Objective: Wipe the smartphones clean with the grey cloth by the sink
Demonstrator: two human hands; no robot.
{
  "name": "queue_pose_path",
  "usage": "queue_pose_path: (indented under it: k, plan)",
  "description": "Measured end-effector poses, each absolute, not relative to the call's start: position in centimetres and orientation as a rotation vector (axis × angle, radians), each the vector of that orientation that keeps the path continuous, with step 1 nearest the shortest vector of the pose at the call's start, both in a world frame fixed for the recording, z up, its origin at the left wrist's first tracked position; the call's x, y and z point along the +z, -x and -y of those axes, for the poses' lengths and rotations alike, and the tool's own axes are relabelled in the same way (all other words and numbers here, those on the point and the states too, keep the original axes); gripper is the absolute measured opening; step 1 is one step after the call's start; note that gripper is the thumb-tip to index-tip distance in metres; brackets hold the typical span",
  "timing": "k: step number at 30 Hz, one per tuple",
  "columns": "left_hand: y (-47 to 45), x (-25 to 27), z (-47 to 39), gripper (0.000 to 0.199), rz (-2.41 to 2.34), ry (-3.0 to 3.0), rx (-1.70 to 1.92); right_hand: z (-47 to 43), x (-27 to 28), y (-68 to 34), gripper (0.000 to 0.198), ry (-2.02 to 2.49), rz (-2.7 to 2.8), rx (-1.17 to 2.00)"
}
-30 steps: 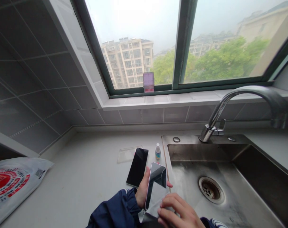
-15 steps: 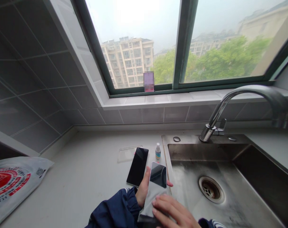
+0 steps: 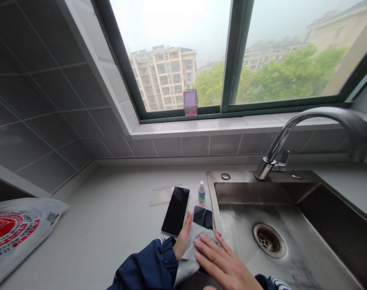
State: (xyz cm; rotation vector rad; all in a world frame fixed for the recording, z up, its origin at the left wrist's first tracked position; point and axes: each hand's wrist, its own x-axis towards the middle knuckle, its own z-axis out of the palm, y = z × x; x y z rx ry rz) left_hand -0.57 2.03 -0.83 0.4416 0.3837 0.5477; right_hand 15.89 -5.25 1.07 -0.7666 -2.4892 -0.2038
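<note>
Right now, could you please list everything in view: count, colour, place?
Held phone: one, dark, partly under cloth
Cloth: one, grey, over held phone
Other phone: one, black, on counter
Clear case: one, transparent, partly behind other phone
Bottle: one, white, coloured label, beside sink
Sink: one, metallic grey, right
Drain: one, silver, in sink
Caps: two, silver, sink's back edge
Faucet: one, silver, sink's back edge
Plastic bag: one, white, red print, far left
Counter: one, white, below window
Tiles: many, grey, around window
Window: one, green frame, back
Blurred item: one, purple, window's foot
Buildings: several, beige, outside
Trees: several, green, outside
Sleeves: two, dark blue, wrists
Left hand: one, bare, around held phone
Right hand: one, bare, on cloth
</note>
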Motion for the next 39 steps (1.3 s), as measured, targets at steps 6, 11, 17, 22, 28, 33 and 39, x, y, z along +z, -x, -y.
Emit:
queue_pose_path:
  k: [6, 11, 17, 22, 28, 33, 39]
  plan:
    - [0.4, -0.8, -1.9, 0.082, -0.424, -0.321, 0.609, 5.1, 1.4, -16.0, 0.047, 0.800, 2.418, -0.147]
    - [0.4, -0.2, -1.6, 0.086, -0.442, -0.327, 0.578, 5.1, 1.5, -16.1, 0.044, 0.780, 2.476, -0.189]
    - [0.4, -0.4, -1.8, 0.079, -0.418, -0.354, 0.610, 5.1, 1.3, -16.1, 0.052, 0.814, 2.458, -0.173]
    - [0.4, -1.2, -1.9, 0.077, -0.434, -0.283, 0.616, 5.1, 1.3, -16.2, 0.050, 0.845, 2.487, -0.189]
    - [0.4, -1.2, -1.8, 0.078, -0.356, -0.155, 0.567, 5.0, 1.8, -16.1, 0.056, 0.744, 2.513, -0.249]
    - [0.4, -1.0, -1.9, 0.077, -0.372, -0.271, 0.623, 5.0, 1.8, -16.3, 0.049, 0.915, 2.496, -0.196]
    - [0.4, -1.0, -1.9, 0.086, -0.372, -0.312, 0.535, 4.9, 1.2, -16.4, 0.054, 0.707, 2.513, -0.208]
